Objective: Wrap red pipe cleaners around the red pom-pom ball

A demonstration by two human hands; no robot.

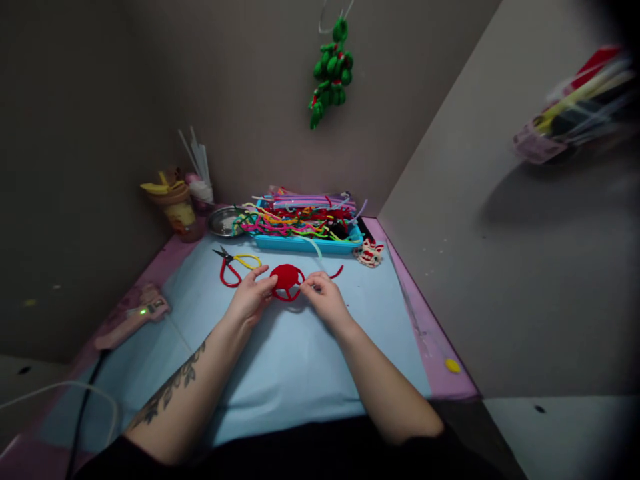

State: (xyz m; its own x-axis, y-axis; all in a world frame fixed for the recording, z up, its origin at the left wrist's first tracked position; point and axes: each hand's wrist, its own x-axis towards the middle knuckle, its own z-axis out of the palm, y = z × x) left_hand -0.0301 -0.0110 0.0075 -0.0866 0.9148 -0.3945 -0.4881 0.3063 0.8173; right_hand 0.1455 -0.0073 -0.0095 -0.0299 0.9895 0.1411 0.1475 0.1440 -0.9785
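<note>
Both hands on a red piece at the clock's centre

Take the red piece as the middle of the dial: a solid round top with open loops below, over the blue sheet on the desk. At nine o'clock the left hand is clamped on its edge, thumb in front. At three o'clock the right hand has its fingertips pinched together on the opposite edge; any finer detail there is too small to tell. A red strip shows just beyond the right hand.

Scissors with one red and one yellow handle lie spread at ten o'clock, near the left hand. At half past ten sits a metal dish; at half past twelve, a blue tray heaped with colourful fuzzy stems. A white-and-red ornament lies between two and three, beside the tray's corner. Towards half past eight rests a pink glue gun, its green light lit.
</note>
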